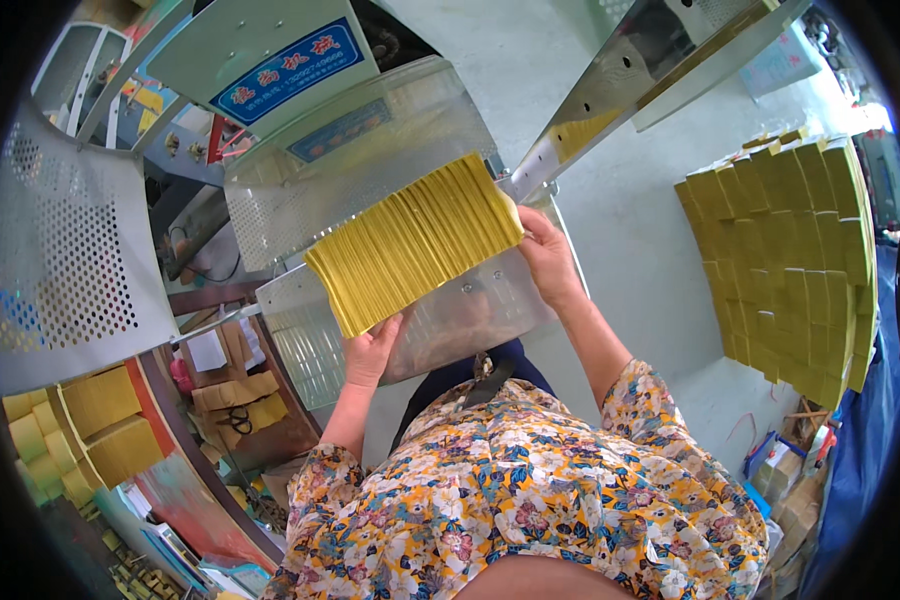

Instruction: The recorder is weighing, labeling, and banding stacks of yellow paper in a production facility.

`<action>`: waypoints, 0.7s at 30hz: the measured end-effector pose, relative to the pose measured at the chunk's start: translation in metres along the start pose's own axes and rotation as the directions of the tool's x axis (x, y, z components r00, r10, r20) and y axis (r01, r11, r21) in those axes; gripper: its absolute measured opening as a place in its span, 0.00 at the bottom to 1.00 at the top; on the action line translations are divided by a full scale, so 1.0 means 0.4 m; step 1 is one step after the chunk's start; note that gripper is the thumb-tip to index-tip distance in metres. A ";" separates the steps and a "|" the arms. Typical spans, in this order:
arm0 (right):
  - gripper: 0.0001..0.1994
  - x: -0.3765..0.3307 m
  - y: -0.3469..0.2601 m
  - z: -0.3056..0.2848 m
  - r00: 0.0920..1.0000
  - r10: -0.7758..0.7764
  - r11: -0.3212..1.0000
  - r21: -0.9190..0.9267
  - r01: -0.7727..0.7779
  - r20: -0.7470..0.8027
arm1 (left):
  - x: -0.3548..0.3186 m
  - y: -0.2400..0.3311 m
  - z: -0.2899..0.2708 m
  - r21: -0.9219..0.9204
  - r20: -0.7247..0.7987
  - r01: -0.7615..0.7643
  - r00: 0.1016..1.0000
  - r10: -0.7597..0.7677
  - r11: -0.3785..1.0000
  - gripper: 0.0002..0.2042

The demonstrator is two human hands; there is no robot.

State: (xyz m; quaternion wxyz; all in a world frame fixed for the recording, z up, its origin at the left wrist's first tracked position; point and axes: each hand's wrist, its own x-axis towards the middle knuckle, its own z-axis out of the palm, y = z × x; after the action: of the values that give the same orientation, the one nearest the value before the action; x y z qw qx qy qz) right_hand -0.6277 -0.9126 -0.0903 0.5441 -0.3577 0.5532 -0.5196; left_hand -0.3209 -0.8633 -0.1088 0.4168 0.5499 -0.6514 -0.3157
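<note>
Paper stack point(415, 243), yellow, fanned and tilted, held between both hands over a perforated metal tray point(300, 345) of a machine. Left hand point(370, 352) grips the stack's lower left end, fingers curled up under it, thumb on the near edge. Right hand point(547, 258) clamps the upper right end, fingers closed around the stack's corner. Stack sits in front of a clear plastic guard point(370, 150) on the machine, touching or just above the tray; can't tell which. Metal chute point(610, 85) slants down from upper right toward the stack's right end. Big block of bundled yellow paper point(785, 255) stands well apart on the right, on grey floor. More yellow paper bundles point(100, 425) lower left, beside a perforated metal panel point(65, 260). Flowered sleeves on both forearms.
</note>
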 end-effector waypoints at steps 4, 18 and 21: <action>0.14 -0.003 -0.028 0.009 0.982 -0.124 0.986 -0.130 0.106 -0.141 | 0.036 0.027 0.035 0.025 0.065 -0.002 0.998 0.000 1.000 0.16; 0.17 -0.107 -0.265 0.006 0.813 -0.580 0.578 -0.678 0.453 0.049 | 0.086 0.068 0.073 -0.091 0.023 0.148 0.989 -0.146 0.985 0.15; 0.27 -0.092 -0.441 0.126 0.697 -0.567 0.304 -0.675 0.672 0.439 | 0.081 0.045 0.060 -0.043 -0.007 0.059 0.998 -0.060 0.997 0.14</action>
State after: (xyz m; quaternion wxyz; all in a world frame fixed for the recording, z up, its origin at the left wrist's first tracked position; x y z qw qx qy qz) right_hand -0.6032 -0.9225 0.0948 0.1109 -0.7746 0.5082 -0.3597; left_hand -0.3520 -0.8928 -0.0975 0.4216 0.5613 -0.6260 -0.3395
